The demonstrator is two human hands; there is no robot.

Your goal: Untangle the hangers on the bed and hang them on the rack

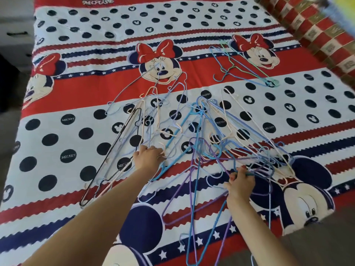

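A tangled heap of thin wire hangers (203, 135) in blue, white, purple, pink and black lies on the bed (76, 89), which is covered in a red, white and navy cartoon-mouse sheet. My left hand (148, 157) reaches into the left side of the heap, its fingers curled round the hook of a pale hanger. My right hand (241, 184) grips a bundle of blue and purple hangers (194, 204) at the heap's near side. A smaller separate group of blue and green hangers (240, 66) lies farther back on the right. No rack is in view.
A red and gold checked cloth (317, 33) lies along the bed's far right edge. Grey furniture (15, 33) stands to the left of the bed. The dark floor (326, 237) shows at the near right corner.
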